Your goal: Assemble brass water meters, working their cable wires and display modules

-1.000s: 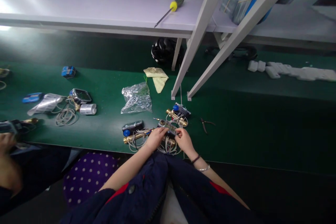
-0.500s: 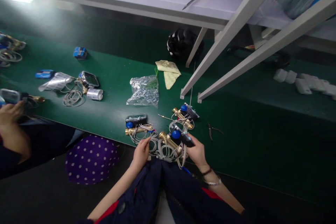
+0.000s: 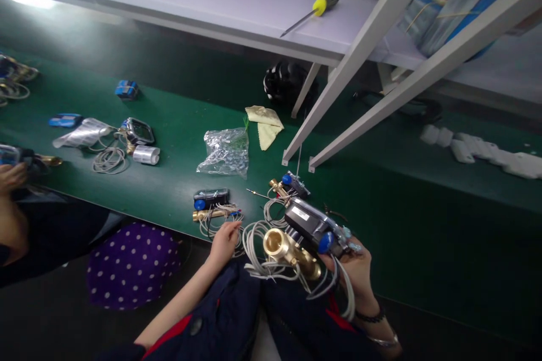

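My right hand [image 3: 353,265] is wrapped round the right end of a black meter unit [image 3: 311,225], raised toward the camera. A brass pipe body [image 3: 292,254] hangs under it, with coiled grey cables on both sides and a blue round cap. My left hand [image 3: 226,240] has its fingers pressed together beside the cables of a second meter assembly [image 3: 210,198] at the table's front edge; whatever is between them is too small to make out. A third assembly [image 3: 297,183] lies just behind the raised one.
Behind lie a clear plastic bag [image 3: 224,152] and a yellow cloth [image 3: 266,125]. White shelf legs [image 3: 359,84] slant down to the green table [image 3: 178,175]; a screwdriver [image 3: 319,7] rests on the shelf. Pliers [image 3: 336,213] lie at right. Another person's hand [image 3: 12,176] holds a unit at far left.
My right hand has lifted the meter unit up toward the camera and to the right, turning it. My left hand stays near the second assembly's cables. The view has shifted slightly.
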### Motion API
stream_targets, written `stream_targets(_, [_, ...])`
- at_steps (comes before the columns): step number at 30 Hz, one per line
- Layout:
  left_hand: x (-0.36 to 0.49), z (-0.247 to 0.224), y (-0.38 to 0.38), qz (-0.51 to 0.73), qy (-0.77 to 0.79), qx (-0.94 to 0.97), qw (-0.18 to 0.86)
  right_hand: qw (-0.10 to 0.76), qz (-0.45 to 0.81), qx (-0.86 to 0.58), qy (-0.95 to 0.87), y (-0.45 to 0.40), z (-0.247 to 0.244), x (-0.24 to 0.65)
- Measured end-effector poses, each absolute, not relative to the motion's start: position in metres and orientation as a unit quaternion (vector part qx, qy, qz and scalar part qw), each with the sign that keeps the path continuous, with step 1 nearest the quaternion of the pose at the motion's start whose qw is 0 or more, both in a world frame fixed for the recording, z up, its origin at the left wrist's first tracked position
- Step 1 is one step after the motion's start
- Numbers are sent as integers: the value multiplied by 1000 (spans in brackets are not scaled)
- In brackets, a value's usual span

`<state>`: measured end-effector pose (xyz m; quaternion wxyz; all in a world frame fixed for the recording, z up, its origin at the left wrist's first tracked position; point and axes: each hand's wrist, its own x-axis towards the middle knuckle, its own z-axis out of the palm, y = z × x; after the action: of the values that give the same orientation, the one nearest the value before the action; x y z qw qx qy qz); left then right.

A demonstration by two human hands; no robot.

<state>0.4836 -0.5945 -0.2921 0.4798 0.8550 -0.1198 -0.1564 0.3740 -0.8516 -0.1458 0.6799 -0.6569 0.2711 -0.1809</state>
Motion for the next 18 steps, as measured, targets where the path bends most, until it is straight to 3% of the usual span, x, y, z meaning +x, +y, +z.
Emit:
stream_targets(7, [485,-285,-596,-265,-197,847,417,590,-180,-726,303,-867,-175,374])
stream_targets(11, [507,-291,-565,-84,-115,917,374,498,-146,-773,366,-891,-193,360])
stream_targets(14, [537,-287,-538,44,42,930,363,447,-122,-802,378,-907,-212,345])
stream_targets(18, [570,-282,-518,-176,259,826,468,421,-71,-832,356,-915,-254,338])
